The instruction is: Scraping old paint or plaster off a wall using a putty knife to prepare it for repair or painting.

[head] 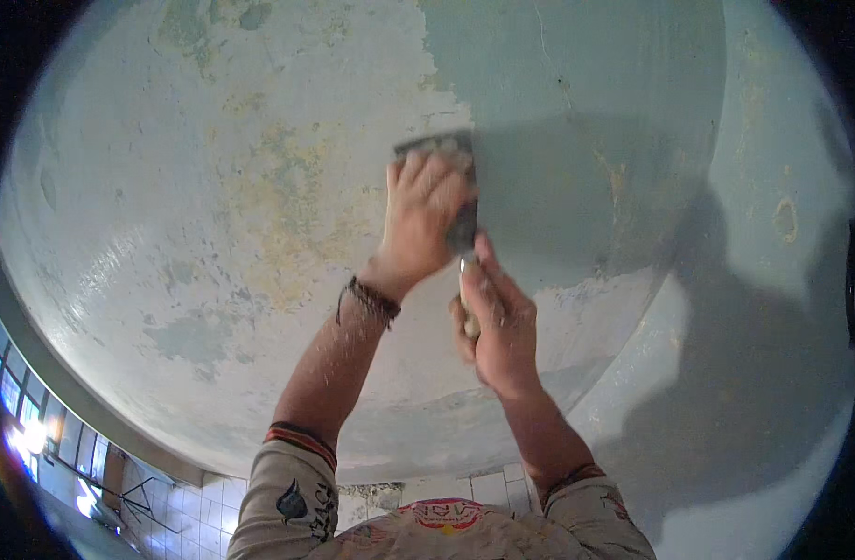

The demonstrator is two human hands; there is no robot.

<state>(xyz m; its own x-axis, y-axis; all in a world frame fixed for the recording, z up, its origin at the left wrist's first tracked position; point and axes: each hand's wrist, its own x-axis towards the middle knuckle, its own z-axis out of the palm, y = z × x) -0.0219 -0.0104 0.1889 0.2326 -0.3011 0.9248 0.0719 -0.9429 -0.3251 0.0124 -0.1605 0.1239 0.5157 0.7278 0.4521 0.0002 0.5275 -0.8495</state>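
A wide-bladed scraper (462,231) lies against the painted wall (315,77), its blade edge pointing up. My right hand (501,318) is wrapped around the pale handle (467,269), with the thumb along it. Higher up, my left hand (427,196) grips the blade from above, fingers bent over its face and covering most of it. Both hands are somewhat blurred. The blade sits at the border between smooth green paint (581,63) on the right and a whitish, patchy surface on the left.
Yellowish and greenish patches (280,203) mark the pale area. A thin crack (541,35) runs down the green paint. At right an adjoining wall (763,231) meets this one, crossed by my shadow. Floor tiles (189,511), a dark metal frame (137,497) and bright windows (21,399) show at lower left.
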